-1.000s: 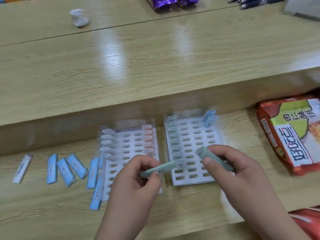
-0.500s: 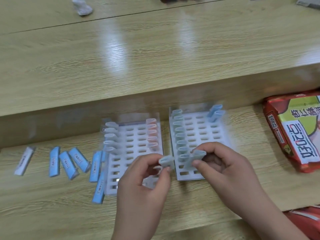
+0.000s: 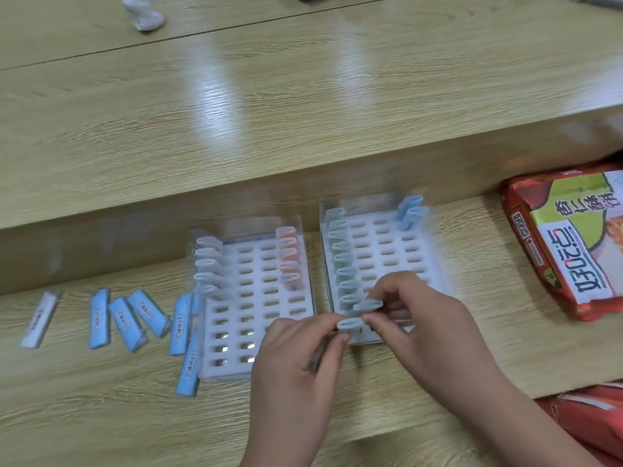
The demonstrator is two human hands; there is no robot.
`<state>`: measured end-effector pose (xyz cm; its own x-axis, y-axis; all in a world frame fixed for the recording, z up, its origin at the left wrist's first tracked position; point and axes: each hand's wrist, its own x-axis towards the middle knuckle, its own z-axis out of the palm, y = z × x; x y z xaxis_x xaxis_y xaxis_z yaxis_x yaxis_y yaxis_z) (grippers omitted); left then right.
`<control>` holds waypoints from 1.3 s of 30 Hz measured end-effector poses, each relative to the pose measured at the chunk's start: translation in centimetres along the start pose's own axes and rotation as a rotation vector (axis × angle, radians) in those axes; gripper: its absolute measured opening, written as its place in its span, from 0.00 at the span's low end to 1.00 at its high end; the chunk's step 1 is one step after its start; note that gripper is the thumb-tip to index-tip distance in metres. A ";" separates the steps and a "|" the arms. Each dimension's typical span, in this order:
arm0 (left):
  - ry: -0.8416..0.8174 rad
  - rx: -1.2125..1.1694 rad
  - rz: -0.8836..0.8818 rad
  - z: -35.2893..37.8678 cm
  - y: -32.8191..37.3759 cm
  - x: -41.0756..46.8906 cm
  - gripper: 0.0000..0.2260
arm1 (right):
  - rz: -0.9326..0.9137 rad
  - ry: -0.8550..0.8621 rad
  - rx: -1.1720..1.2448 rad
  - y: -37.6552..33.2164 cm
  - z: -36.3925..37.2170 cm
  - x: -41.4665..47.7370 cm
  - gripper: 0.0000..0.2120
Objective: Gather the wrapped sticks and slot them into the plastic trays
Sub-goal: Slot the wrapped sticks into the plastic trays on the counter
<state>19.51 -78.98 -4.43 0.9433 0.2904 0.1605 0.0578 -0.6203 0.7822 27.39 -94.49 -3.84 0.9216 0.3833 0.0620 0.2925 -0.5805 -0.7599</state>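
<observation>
On the lower worktop (image 3: pixel 101 409) I see two white slotted trays (image 3: pixel 256 298) side by side against its back edge. My left hand (image 3: pixel 296 365) pinches one green stick (image 3: pixel 350 323) and my right hand (image 3: pixel 424 325) pinches another (image 3: pixel 367 305), both at the right tray's near-left corner. Loose blue sticks (image 3: pixel 128 320) lie toward the worktop's left edge.

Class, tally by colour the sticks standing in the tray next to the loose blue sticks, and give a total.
Pale sticks: 5
Pink sticks: 5
Total: 10
</observation>
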 end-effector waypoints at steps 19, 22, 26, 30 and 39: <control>0.104 0.177 0.108 2.4 -1.2 -0.9 0.09 | -0.348 0.246 -0.225 1.6 1.3 -2.1 0.20; 0.143 0.195 0.076 2.5 -1.1 -0.9 0.09 | -0.457 0.290 -0.288 1.9 1.8 -2.9 0.17; 0.152 0.224 0.090 1.8 -1.1 -0.8 0.10 | -0.485 0.324 -0.374 2.3 2.5 -3.2 0.16; 0.131 0.209 0.112 -0.4 -1.3 -1.2 0.08 | -0.417 0.336 -0.321 2.4 2.9 -3.5 0.22; 0.280 0.205 0.105 -7.0 -6.2 -4.0 0.07 | -0.254 0.276 -0.361 0.4 3.3 -3.1 0.24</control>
<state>13.12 -71.20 -5.74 0.8231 0.3880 0.4146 0.0561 -0.7822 0.6205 23.79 -93.56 -6.47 0.8288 0.3689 0.4207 0.5404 -0.7229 -0.4306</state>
